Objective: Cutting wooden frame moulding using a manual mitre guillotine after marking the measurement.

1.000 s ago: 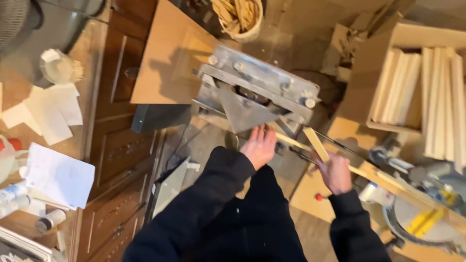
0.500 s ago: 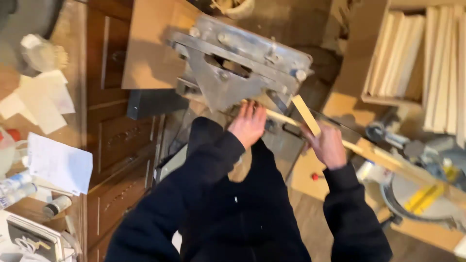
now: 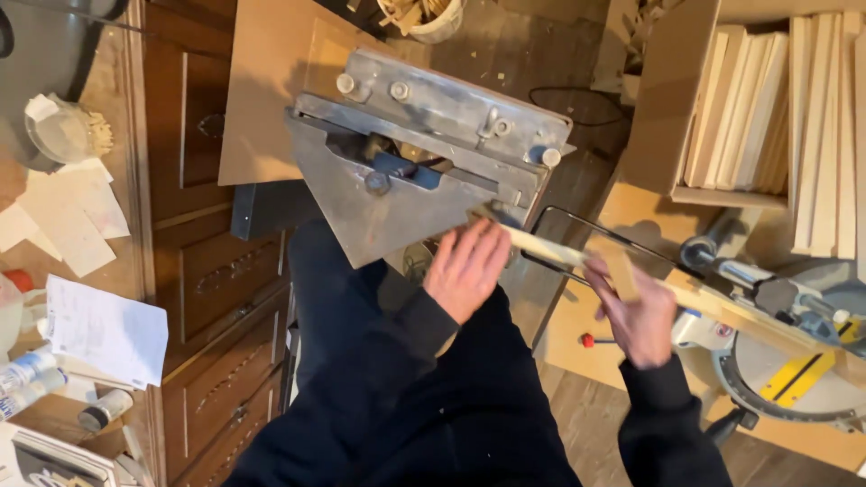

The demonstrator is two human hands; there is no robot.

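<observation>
Steel first: grey metal jig (image 3: 424, 171), a triangular plate under a long flat bar, dull and scuffed, with round knobs and bolt heads along the top edge. Mounted above a tan sheet of board (image 3: 262, 90), smooth and matte. Thin strip of pale wood (image 3: 541, 248), square-edged and light-grained, lying slantwise from the jig's lower right corner down toward the right. Left hand (image 3: 466, 269) laid over the strip's upper end, right at the jig's edge, fingers close together and curled onto the wood, pressing rather than pinching. Right hand (image 3: 636, 311) lower along the same strip, blurred; fingers wrapped about a second short piece of pale wood (image 3: 618, 269) standing up from the grip. Both arms in dark, soft sleeves.

Around: dark brown wooden cabinet (image 3: 216, 289) with carved drawer fronts on the left, loose white papers (image 3: 104, 329) on its top, a clear plastic tub (image 3: 63, 131). Cardboard box (image 3: 722, 99) at upper right packed with pale wooden slats standing on edge. Mitre saw (image 3: 794, 352) at lower right, round grey base with a yellow bar.

Against half a second earlier: view swung so the jig sits lower and more central; left hand still on the strip's jig end; right hand slightly lower, the short piece now less upright and more smeared.
</observation>
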